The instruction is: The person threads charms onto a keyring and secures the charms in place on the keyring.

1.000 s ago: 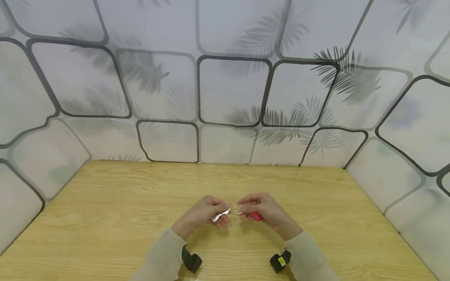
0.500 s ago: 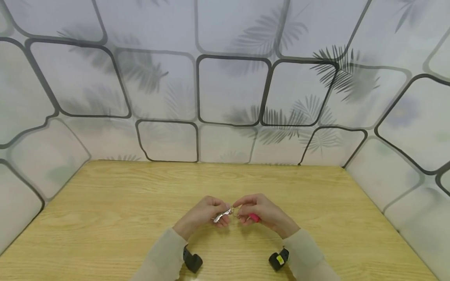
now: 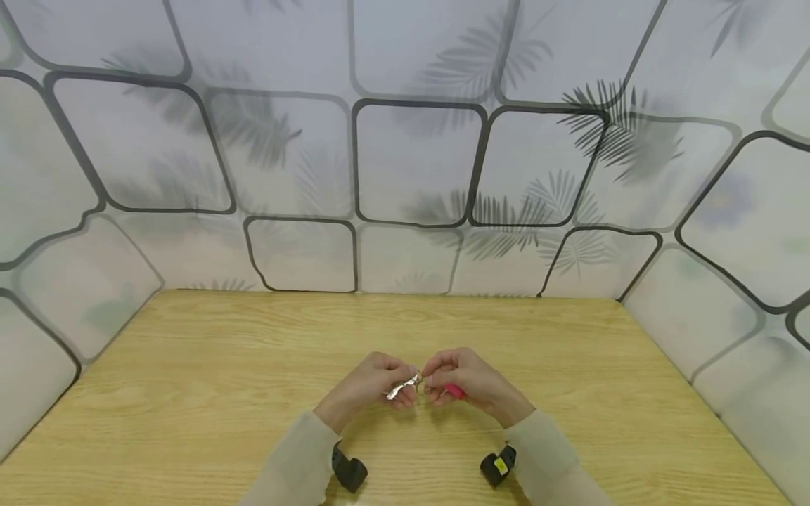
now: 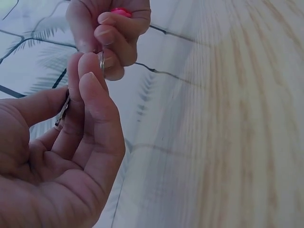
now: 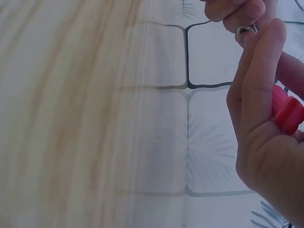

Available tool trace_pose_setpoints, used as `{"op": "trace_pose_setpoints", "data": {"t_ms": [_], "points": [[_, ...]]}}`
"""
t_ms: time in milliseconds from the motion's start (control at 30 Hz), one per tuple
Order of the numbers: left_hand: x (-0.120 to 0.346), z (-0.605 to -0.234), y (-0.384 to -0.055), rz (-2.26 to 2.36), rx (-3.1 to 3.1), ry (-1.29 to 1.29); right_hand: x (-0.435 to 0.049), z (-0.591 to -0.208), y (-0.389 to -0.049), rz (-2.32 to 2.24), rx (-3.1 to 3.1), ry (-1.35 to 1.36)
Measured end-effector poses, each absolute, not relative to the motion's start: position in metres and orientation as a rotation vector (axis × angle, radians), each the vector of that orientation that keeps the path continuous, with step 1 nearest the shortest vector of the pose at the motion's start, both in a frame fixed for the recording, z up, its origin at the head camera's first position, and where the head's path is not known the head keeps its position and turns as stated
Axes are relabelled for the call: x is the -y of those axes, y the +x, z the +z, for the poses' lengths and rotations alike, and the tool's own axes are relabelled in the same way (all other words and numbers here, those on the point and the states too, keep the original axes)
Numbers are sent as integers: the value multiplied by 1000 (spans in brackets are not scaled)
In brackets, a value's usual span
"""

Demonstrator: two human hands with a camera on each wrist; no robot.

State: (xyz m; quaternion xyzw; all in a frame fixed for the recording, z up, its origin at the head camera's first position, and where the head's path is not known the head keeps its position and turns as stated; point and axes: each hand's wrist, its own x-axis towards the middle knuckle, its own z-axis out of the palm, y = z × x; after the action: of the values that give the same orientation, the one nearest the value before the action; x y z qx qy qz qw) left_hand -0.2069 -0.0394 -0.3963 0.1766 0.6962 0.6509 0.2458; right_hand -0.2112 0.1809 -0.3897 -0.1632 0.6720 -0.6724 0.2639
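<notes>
Two hands come close together above the middle of the table. Left hand pinches a silver piece, which looks like a key, between the thumb and the curled fingers; the piece slants, with its far end toward the right. Right hand is curled around a pink-red object, and its fingertips hold a thin metal ring. This ring is in the gap between both hands, just beside the right end of the key; whether it passes through the key, I cannot tell. Each arm has a light sleeve, left and right. Near the cuffs are a left black device and a right black device with a yellow mark. On the far side stands a pale patterned backdrop.
</notes>
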Motion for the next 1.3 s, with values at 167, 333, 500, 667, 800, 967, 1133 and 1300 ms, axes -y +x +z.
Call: {"op": "trace_pose_setpoints", "data": {"t_ms": [167,333,500,667,800,967,1133,1300], "points": [[40,-395,-206,1767,-1902,499,-182,-388,-209,-1733,-1850,-422],[42,-398,-206,1714,-1955,510,-181,-385,-207,-1702,-1897,-395],[44,-400,-206,1661,-2014,500,-180,-385,-206,-1751,-1962,-358],[43,-401,-205,1646,-2045,507,-180,-387,-207,-1814,-1978,-307],[40,-401,-205,1627,-2048,508,-180,-390,-207,-1912,-1961,-240],[37,-401,-205,1642,-2028,518,-178,-394,-208,-2022,-1910,-189],[38,-400,-206,1685,-2055,507,-179,-393,-209,-1967,-1912,-241],[39,-398,-207,1702,-2057,483,-182,-390,-208,-1879,-1915,-289]]}}
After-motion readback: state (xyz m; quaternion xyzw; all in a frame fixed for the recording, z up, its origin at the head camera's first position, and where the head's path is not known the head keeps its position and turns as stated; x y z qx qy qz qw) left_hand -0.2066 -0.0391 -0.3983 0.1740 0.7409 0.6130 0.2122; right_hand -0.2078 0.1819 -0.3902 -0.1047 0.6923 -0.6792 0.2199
